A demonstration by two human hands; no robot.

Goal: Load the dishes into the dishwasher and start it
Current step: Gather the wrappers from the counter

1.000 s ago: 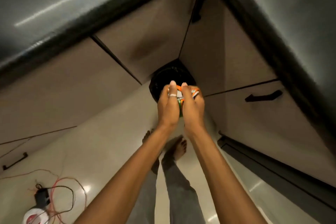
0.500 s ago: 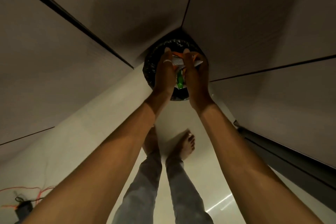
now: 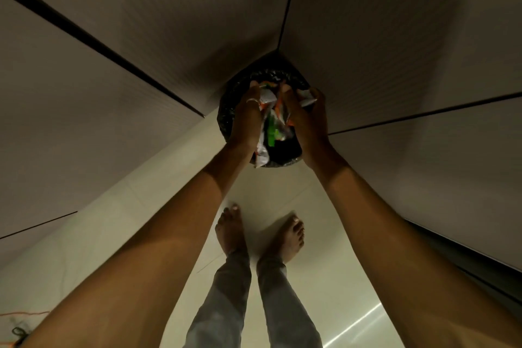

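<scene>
My left hand [image 3: 248, 118] and my right hand [image 3: 306, 118] both grip a crumpled wrapper [image 3: 271, 121], silver with orange and green print. I hold it low over the open mouth of a round bin lined with a black bag [image 3: 226, 118], which stands on the floor in the corner where two runs of cabinets meet. A ring shows on my left hand. No dishes and no dishwasher are in view.
Beige cabinet fronts [image 3: 141, 65] rise on the left and on the right [image 3: 409, 65], meeting behind the bin. My bare feet [image 3: 231, 232] stand on the pale tiled floor [image 3: 324, 277]. Orange and dark cables [image 3: 19, 330] lie at the bottom left.
I have bent lower and closer to the bin. Both hands went down with the wrapper from above the bin to its mouth, and the wrapper now hangs more spread out between them.
</scene>
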